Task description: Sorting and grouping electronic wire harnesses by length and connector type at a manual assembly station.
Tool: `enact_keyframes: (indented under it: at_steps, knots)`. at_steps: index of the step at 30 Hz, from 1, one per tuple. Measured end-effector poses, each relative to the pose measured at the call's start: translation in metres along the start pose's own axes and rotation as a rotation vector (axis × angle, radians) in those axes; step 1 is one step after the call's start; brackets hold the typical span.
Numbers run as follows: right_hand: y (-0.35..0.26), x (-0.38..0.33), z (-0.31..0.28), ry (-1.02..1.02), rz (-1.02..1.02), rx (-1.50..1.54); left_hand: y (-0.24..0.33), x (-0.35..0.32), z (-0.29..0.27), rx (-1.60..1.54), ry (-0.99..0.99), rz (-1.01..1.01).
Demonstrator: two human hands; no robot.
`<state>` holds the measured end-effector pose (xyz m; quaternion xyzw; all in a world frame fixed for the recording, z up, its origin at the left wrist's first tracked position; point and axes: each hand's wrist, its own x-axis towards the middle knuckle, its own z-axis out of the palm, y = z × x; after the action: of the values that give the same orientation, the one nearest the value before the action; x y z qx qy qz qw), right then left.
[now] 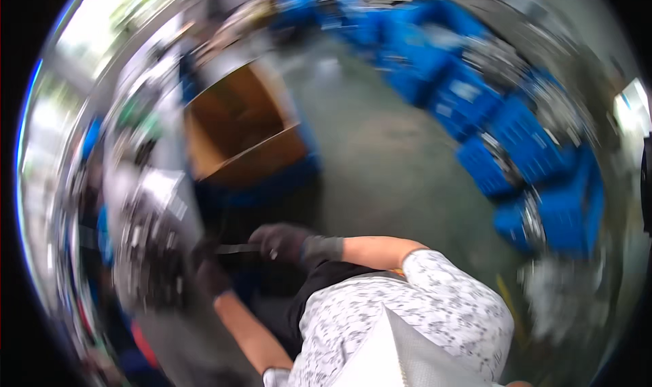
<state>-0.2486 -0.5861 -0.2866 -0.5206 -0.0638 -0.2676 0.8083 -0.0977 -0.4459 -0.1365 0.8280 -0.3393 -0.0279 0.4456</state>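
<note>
My right hand [282, 243], in a dark glove with a grey cuff, is closed on one end of a thin, pale grey strip [238, 249]. The strip looks flat and straight, but motion blur hides its exact kind. At its other end is my left hand [210, 273], also dark-gloved. Blur smears the left fingers, so whether they grip the strip cannot be made out. Just left of that hand, a heap of dark and silvery small parts [153, 258] lies on the workbench, beside a pale grey sheet or tray [166, 191].
An open cardboard box [265, 157] stands on a blue base [268, 191] ahead of my hands. Several blue crates [468, 102], some holding silvery parts, line the right side. A pale, clear-looking bag [564, 295] lies at the lower right. Green-grey floor [380, 142] runs between.
</note>
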Motion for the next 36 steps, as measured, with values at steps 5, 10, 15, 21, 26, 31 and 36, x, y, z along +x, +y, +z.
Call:
enact_keyframes:
  at_steps: [5, 10, 15, 21, 26, 31, 36]
  knots:
    - [0.004, 0.048, 0.11, -0.083, 0.221, -0.505, -0.005, -0.092, -0.017, -0.373, 0.293, -0.356]
    - [0.084, 0.03, 0.195, -0.032, 0.653, -0.029, -0.07, -0.165, -0.032, -0.288, 0.591, -0.431]
    - [0.151, 0.028, 0.245, -0.221, 0.742, -0.071, -0.103, -0.181, -0.099, -0.287, 0.631, -0.696]
    - [0.214, 0.089, 0.304, -0.38, 0.73, -0.367, -0.253, -0.213, -0.201, -0.12, 0.383, -1.048]
    - [0.268, 0.204, 0.326, -0.522, 0.072, -1.109, -0.283, -0.243, -0.239, 0.186, 0.682, -1.176]
    - [0.325, 0.259, 0.387, -0.398, 1.125, -0.494, -0.329, -0.37, -0.262, 0.63, 1.063, -1.394]
    - [0.462, 0.322, 0.269, -1.026, -0.449, -1.322, -0.357, -0.357, -0.276, 0.545, 0.775, -1.61]
